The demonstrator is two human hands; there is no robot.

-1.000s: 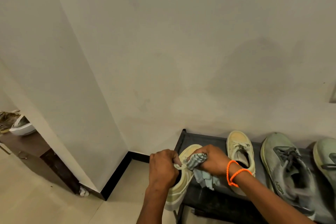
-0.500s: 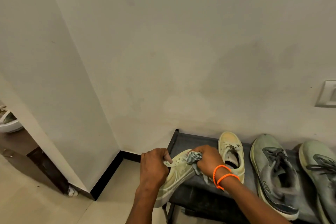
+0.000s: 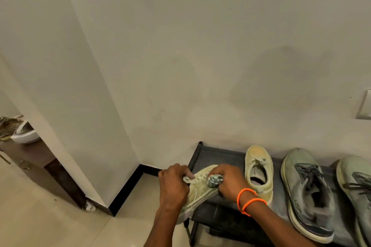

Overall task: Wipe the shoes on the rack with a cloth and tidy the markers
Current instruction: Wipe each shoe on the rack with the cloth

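The left hand (image 3: 174, 183) grips the cream sneaker (image 3: 197, 188) around its heel and collar, fingers curled over the laces, and holds it tilted at the left end of the black shoe rack (image 3: 214, 155), its heel jutting past the rack's edge over the tiled floor (image 3: 50, 224). The right hand (image 3: 228, 181) has its fingers bunched tight around a crumpled grey-green cloth (image 3: 214, 180) and presses it against the laced upper of that sneaker. Two orange thread bands (image 3: 249, 199) circle the right wrist.

Just beside the right hand, the matching cream sneaker (image 3: 259, 170) rests flat on the rack with its toe to the wall. Further right stands a grey-green trainer (image 3: 307, 192) with dark laces, and another like it (image 3: 355, 184) is cut off at the picture's edge.

Far left, past the wall corner, a white bowl-like object (image 3: 25, 135) sits on a dark wooden worktop (image 3: 30, 154). A switch plate (image 3: 364, 106) shows on the wall at the right edge.
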